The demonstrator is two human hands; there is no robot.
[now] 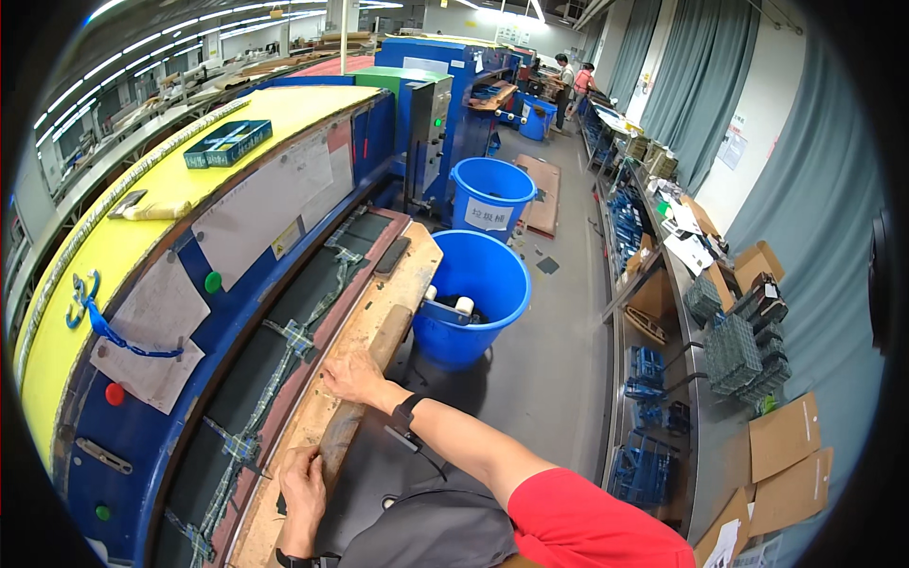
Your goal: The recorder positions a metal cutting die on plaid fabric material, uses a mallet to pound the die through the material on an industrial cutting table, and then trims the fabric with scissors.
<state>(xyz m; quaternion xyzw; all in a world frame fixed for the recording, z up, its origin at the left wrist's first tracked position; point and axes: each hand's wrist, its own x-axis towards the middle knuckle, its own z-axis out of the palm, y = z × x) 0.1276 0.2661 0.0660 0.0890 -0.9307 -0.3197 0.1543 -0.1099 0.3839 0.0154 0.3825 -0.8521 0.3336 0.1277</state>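
My left hand [303, 488] is curled over the near part of a long wooden ledge [379, 331], its fingertips drawn together. Whatever it may hold is hidden; a small dark piece [281, 505] shows at its side. Further along the ledge, my right hand [354, 377] has its fingers bent and close together, knuckles up, by the edge of a reddish board [315, 364]. Its fingertips are too small to show what they grip. Beyond that board lies dark green material [275, 364] crossed by plaid strips [295, 338] with short side tabs.
Blue bins [473, 346] stand past the ledge's far end. A blue machine [237, 260] with a yellow top [161, 213] rises on the left, carrying a tray [227, 144] and a hammer [151, 208]. To the right runs a metal bench [691, 379] with stacked plaid pieces. Two people stand far off.
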